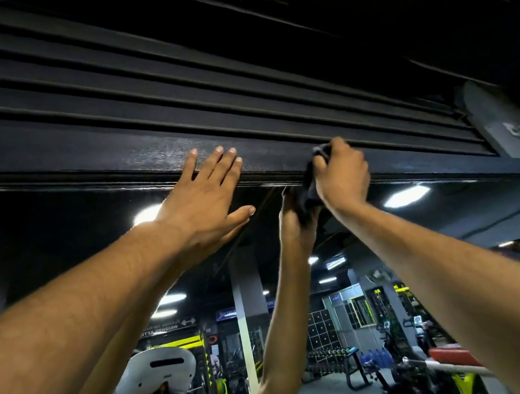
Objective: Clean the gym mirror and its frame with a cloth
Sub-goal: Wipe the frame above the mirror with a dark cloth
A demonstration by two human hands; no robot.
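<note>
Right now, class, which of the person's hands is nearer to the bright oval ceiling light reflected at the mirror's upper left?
Left. The left hand lies flat just right of that light; the right hand, gripping the dark cloth, is farther right.

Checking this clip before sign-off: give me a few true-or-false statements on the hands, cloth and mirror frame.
1. The right hand grips a dark cloth. True.
2. The left hand holds a spray bottle. False: it lies flat, fingers straight, on the frame's top rail.
3. The cloth is at the mirror's bottom edge. False: it is on the top rail.
4. The mirror reflects gym equipment. True.
</note>
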